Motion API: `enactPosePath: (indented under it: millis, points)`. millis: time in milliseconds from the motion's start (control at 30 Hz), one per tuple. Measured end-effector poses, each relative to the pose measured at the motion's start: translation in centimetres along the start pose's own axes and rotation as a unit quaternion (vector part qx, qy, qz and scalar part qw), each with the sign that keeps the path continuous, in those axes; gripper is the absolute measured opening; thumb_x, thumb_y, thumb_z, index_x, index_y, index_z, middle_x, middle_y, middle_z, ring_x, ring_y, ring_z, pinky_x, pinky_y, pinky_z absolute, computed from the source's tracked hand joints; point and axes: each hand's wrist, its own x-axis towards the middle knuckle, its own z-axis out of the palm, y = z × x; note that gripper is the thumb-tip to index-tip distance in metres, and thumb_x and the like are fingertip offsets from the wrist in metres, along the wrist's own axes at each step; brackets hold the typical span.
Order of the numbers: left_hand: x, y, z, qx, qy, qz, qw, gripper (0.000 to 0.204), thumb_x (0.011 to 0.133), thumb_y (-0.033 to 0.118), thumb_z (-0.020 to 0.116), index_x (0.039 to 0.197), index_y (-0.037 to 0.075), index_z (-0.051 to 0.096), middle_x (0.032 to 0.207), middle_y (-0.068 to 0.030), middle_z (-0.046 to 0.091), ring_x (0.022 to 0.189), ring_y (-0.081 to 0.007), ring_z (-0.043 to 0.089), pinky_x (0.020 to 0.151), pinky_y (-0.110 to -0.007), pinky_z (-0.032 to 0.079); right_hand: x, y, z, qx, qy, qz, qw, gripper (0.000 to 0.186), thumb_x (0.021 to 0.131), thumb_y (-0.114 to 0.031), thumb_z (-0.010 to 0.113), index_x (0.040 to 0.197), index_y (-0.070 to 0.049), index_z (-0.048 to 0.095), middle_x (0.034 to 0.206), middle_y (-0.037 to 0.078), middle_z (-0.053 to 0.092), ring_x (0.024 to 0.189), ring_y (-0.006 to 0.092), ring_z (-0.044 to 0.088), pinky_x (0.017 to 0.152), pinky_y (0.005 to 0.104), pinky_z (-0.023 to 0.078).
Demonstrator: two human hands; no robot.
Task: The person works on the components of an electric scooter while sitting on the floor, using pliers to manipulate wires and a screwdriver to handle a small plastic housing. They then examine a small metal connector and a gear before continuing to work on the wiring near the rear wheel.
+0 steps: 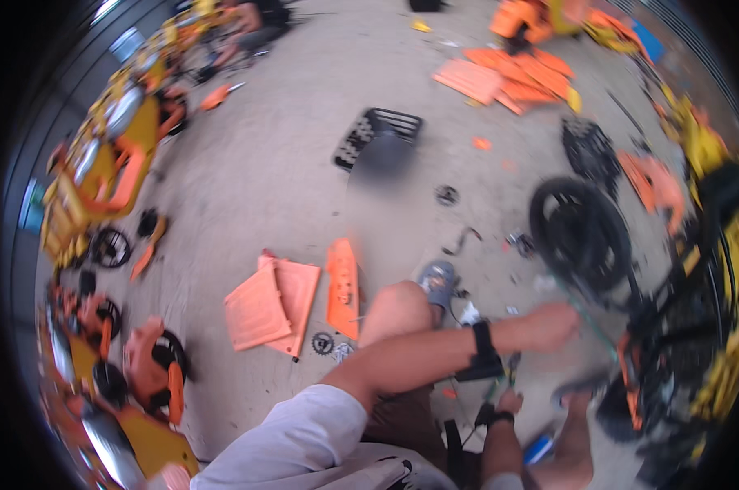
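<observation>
My left arm reaches across to the right, a black band on its wrist. My left hand (553,327) looks closed and is smeared by motion; what it holds, if anything, I cannot make out. Just beyond it runs a thin green cord (592,327), close to a dark bicycle-like frame (672,327) with a black wheel (580,233). Lower down, my right hand (508,402) is closed around a small hand tool (512,369) with yellowish-green and dark parts; its exact kind is blurred. Beside my left knee lie orange plastic panels (271,306) and an orange shell piece (342,287).
A black plastic basket (378,135) stands ahead, with a blurred patch beside it. Yellow and orange ride-on vehicles (116,171) line the left. Orange panels (508,77) are piled at the far right. A chainring (323,343) and a small gear (446,194) lie on the floor.
</observation>
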Motion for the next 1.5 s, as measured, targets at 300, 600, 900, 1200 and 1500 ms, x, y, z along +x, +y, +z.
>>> enactPosePath:
  millis: [300, 600, 900, 1200, 1500]
  points:
    - [-1.4, 4.1, -7.4, -0.279, -0.11, -0.115, 0.947, 0.02, 0.093, 0.019, 0.059, 0.097, 0.002, 0.068, 0.066, 0.001, 0.058, 0.053, -0.0031, 0.043, 0.047, -0.02, 0.033, -10.1, -17.4, -4.3, 0.645, -0.497, 0.146, 0.562, 0.063, 0.096, -0.057, 0.033, 0.137, -0.01, 0.033, 0.133, 0.029, 0.041, 0.121, 0.0402, 0.045, 0.102, 0.0511, 0.038]
    - [-4.3, 1.6, -9.5, -0.162, -0.076, -0.188, 0.966, 0.019, 0.093, 0.017, 0.058, 0.09, 0.0, 0.067, 0.065, 0.0009, 0.058, 0.055, -0.0034, 0.044, 0.049, -0.022, 0.035, -11.7, -18.3, -12.2, 0.854, -0.302, 0.05, 0.42, 0.054, 0.076, 0.0, 0.038, 0.129, -0.01, 0.042, 0.126, 0.019, 0.052, 0.105, 0.0282, 0.055, 0.094, 0.0437, 0.043]
    - [-2.9, -0.6, -5.5, 0.068, -0.102, -0.176, 0.977, 0.021, 0.086, 0.015, 0.059, 0.086, -0.005, 0.065, 0.071, -0.0204, 0.064, 0.067, -0.0323, 0.065, 0.066, -0.039, 0.049, -15.1, -18.9, -21.9, 0.582, -0.068, -0.413, 0.697, 0.043, 0.102, -0.034, 0.037, 0.13, -0.003, 0.043, 0.097, 0.01, 0.062, 0.084, 0.0168, 0.059, 0.078, 0.0312, 0.048]
    - [-2.2, 2.6, -3.1, 0.069, -0.001, -0.041, 0.997, 0.021, 0.085, 0.014, 0.063, 0.098, -0.002, 0.064, 0.087, -0.0187, 0.067, 0.081, -0.0306, 0.065, 0.075, -0.037, 0.049, -18.4, -19.1, -22.8, 0.392, 0.0, -0.573, 0.72, 0.03, 0.102, -0.021, 0.041, 0.121, 0.0, 0.05, 0.092, 0.011, 0.064, 0.083, 0.0168, 0.059, 0.079, 0.0304, 0.048]
    - [-4.5, 10.9, -1.4, -0.083, 0.083, 0.257, 0.959, 0.055, 0.07, 0.031, 0.08, 0.114, 0.003, 0.064, 0.123, -0.0151, 0.056, 0.118, -0.0344, 0.05, 0.103, -0.048, 0.033, -19.7, -21.0, -21.5, 0.327, 0.014, -0.647, 0.689, 0.025, 0.091, -0.004, 0.051, 0.114, 0.0, 0.059, 0.095, 0.014, 0.062, 0.083, 0.0237, 0.061, 0.072, 0.0325, 0.049]
